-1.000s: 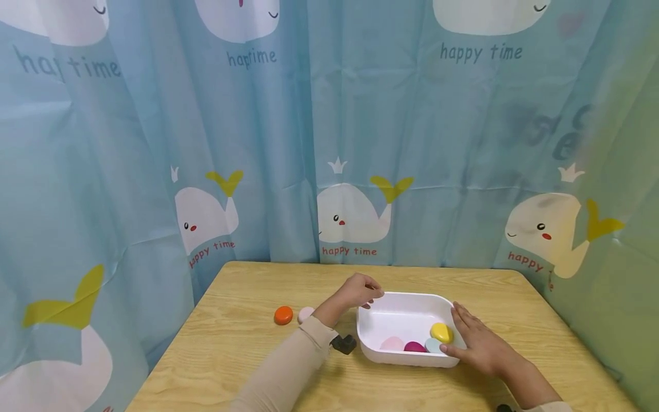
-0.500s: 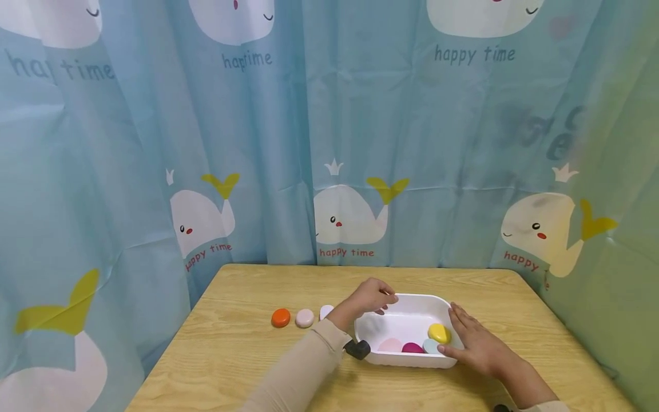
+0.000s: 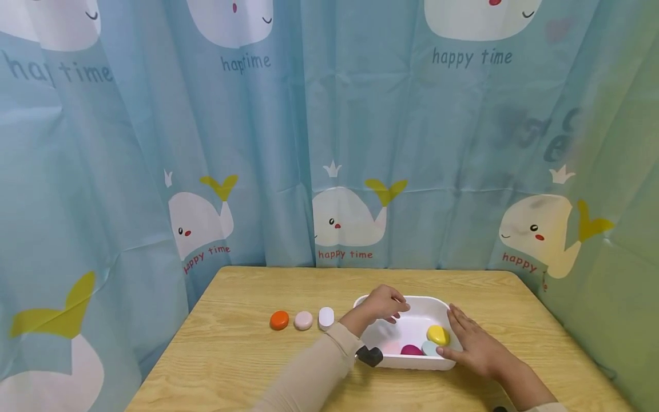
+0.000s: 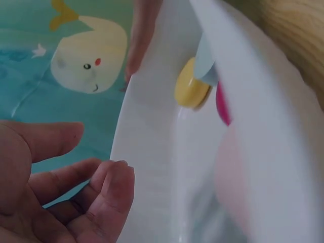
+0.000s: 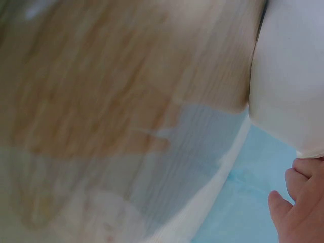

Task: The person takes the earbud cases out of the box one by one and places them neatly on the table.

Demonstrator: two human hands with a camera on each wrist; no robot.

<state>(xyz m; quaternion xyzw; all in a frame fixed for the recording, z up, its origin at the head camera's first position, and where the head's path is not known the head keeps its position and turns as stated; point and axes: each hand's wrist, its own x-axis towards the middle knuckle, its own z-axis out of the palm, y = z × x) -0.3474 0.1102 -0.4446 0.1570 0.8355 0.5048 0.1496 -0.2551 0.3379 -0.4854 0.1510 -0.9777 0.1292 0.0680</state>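
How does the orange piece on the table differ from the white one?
The orange piece is round; the white piece is oblong. The orange piece sits at the left end of the row, the white piece at the end nearest the tray. Both lie on the table outside the tray, with a pink piece between them.

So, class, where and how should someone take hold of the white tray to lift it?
Take the white tray by its rim at both short ends, probably with one hand coming from each side: it is long and low with an exposed edge. The right hand is at one such end. Keep it level, since the yellow piece and others lie inside.
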